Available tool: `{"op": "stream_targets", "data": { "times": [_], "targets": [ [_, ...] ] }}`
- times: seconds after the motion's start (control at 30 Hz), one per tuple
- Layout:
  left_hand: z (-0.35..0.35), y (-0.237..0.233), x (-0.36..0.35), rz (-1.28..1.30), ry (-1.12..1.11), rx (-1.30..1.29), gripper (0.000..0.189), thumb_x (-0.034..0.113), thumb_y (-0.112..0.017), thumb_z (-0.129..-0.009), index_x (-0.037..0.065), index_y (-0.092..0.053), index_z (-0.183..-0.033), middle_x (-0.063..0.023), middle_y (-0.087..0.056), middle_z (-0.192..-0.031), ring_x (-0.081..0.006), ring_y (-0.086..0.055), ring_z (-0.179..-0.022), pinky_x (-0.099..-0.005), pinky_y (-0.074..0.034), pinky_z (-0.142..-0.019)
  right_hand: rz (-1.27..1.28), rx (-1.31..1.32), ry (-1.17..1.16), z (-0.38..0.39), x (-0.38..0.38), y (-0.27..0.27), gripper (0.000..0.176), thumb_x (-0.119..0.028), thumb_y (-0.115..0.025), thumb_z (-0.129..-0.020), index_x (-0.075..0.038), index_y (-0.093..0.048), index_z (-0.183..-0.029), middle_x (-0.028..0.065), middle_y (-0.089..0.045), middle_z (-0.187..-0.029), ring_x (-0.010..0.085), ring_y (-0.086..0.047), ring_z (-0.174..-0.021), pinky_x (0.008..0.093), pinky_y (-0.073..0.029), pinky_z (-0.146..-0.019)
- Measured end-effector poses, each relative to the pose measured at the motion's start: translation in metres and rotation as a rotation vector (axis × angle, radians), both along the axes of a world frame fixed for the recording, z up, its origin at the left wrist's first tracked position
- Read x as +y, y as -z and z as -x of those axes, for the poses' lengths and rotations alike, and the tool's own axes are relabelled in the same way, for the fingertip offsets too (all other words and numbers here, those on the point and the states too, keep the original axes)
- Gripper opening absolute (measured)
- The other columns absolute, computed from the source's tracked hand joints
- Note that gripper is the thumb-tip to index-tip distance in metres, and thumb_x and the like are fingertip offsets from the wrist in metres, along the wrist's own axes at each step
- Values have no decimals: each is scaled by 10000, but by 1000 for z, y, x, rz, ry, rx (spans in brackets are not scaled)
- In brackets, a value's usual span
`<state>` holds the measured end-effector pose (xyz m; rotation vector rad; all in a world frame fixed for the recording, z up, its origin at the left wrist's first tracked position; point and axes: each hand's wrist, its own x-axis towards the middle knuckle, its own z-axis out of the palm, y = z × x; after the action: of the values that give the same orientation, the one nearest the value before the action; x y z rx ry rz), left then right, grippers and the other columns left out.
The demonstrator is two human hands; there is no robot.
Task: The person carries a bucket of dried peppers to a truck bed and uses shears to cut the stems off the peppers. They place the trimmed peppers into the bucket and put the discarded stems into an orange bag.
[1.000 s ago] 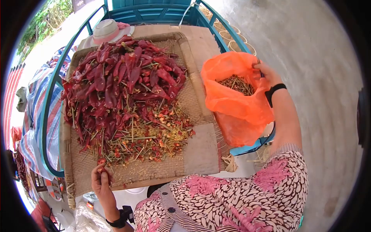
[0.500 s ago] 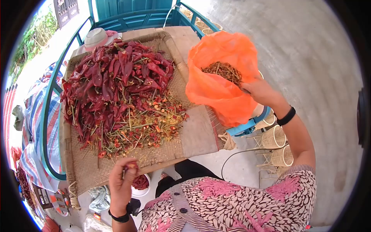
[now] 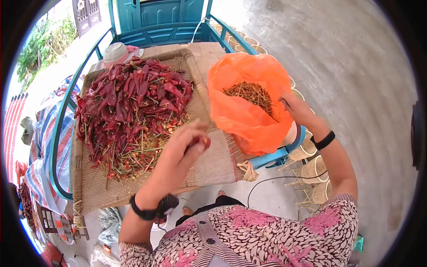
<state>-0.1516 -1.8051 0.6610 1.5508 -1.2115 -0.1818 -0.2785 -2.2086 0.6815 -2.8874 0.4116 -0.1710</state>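
Note:
My left hand (image 3: 184, 147) is raised over the front right of the woven tray (image 3: 89, 196), its fingers closed on a small red piece of dried chili pepper (image 3: 205, 141). Beneath and behind it lies a heap of dark red dried chili peppers (image 3: 129, 98), with loose stems, seeds and scraps (image 3: 133, 155) along its front. My right hand (image 3: 300, 109) is at the right rim of an orange plastic bag (image 3: 249, 138), fingers pinched together; what they hold, if anything, I cannot make out. Brown stems and scraps (image 3: 251, 95) fill the bag's open mouth.
A teal metal rail (image 3: 55, 147) runs along the left of the tray. A pale hat (image 3: 116, 53) lies at the back left. Rattan stools (image 3: 313, 169) stand on the floor at right. Below left are a striped sheet (image 3: 42, 155) and plastic bags (image 3: 109, 222).
My left hand has moved up and right, from the tray's front edge to over its right part, still holding the red piece. My right hand has drawn slightly back from the scraps.

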Motion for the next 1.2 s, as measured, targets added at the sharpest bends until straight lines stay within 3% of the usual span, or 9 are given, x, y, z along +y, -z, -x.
{"op": "stream_targets", "data": {
  "times": [0.1,0.27,0.5,0.6,0.63,0.77,0.97,1.1,1.2],
  "targets": [
    [-23,3,-59,-37,-55,-165,130,78,-538,-902,25,-581,-1013,-174,-499,-1332,-330,-386,-1316,-395,-319,-1050,246,-252,-253,-22,3,-5,161,-64,-544,-863,-115,-575,-1013,118,-489,-1325,332,-618,-935,396,-511,-752],
    [-52,24,-151,-242,-210,-444,192,208,-577,-882,52,-611,-989,-200,-411,-1420,-421,-274,-1360,-513,-214,-1092,570,-62,-226,-72,-37,-15,168,-113,-603,-812,-146,-627,-975,103,-379,-1434,306,-632,-923,410,-517,-737],
    [-90,56,-211,-411,-566,-82,310,274,-633,-827,92,-662,-1076,-305,-260,-1460,-478,-234,-1355,-498,-279,-1068,462,-167,48,-147,-137,24,136,-197,-545,-879,-147,-634,-970,91,-473,-1373,277,-645,-922,416,-516,-729],
    [-104,69,-220,-402,-604,80,331,257,-636,-815,66,-656,-1086,-296,-422,-1356,-417,-437,-1236,-431,-399,-982,191,-144,192,-160,-171,26,189,-234,-559,-877,-113,-622,-1007,98,-563,-1237,285,-628,-974,433,-501,-770],
    [-118,75,-224,-508,-498,165,297,216,-614,-847,18,-654,-1064,-203,-604,-1149,-272,-601,-1008,-339,-471,-863,101,-184,171,-164,-186,34,197,-223,-573,-868,-104,-621,-1018,105,-571,-1212,297,-619,-991,437,-496,-788],
    [-116,76,-233,-213,-443,655,241,115,-550,-920,-44,-613,-1089,-47,-638,-1011,-108,-606,-890,-252,-486,-783,215,-209,-16,-154,-185,37,336,-229,-694,-757,-92,-626,-1056,124,-571,-1173,325,-585,-1033,429,-491,-814],
    [-91,56,-222,483,-152,1129,235,109,-526,-935,-25,-579,-1120,-76,-644,-1063,-169,-623,-943,-303,-493,-882,39,16,-208,-139,-184,32,571,-296,-788,-641,-47,-609,-1123,149,-560,-1136,307,-563,-1069,388,-473,-886],
    [-83,46,-201,722,-21,1356,216,140,-519,-939,-4,-604,-1077,-85,-658,-1068,-210,-629,-953,-355,-481,-926,-602,28,-417,-125,-206,42,621,-277,-778,-651,-21,-584,-1182,144,-542,-1224,272,-509,-1169,373,-407,-982],
    [-80,43,-189,819,-81,1450,214,163,-517,-942,10,-628,-1039,-88,-673,-1047,-226,-630,-964,-381,-478,-937,-469,212,-489,-106,-202,27,606,-171,-745,-690,-18,-541,-1239,83,-457,-1327,229,-467,-1188,344,-401,-998]
  ]
}}
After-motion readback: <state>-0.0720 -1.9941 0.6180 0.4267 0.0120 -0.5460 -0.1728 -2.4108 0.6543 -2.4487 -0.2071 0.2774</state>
